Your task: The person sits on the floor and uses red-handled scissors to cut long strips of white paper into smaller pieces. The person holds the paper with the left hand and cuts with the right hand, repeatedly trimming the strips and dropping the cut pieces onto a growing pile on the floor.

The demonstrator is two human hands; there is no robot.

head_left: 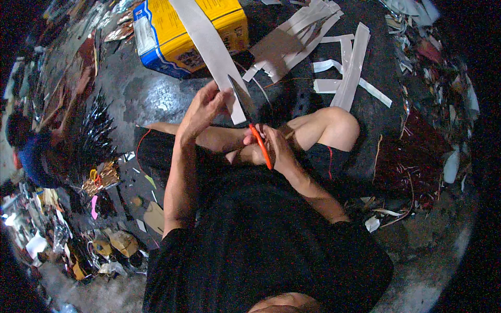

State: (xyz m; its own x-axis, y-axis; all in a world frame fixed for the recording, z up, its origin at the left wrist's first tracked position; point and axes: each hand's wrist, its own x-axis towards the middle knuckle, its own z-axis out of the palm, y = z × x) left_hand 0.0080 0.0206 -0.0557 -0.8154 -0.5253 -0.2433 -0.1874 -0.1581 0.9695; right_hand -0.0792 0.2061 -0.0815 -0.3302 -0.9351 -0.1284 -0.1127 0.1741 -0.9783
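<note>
One long grey paper strip (211, 49), light, floppy; pinched near cut by left hand (201, 109); orange-handled scissors (253, 130) gripped closed-fisted in right hand (274, 148)

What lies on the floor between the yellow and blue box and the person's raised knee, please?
In the head view, loose grey paper strips lie fanned on the dark floor between the yellow and blue box and the knee.

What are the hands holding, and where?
Left hand pinches the grey strip near its lower end; right hand grips the scissors by their orange handles.
</note>
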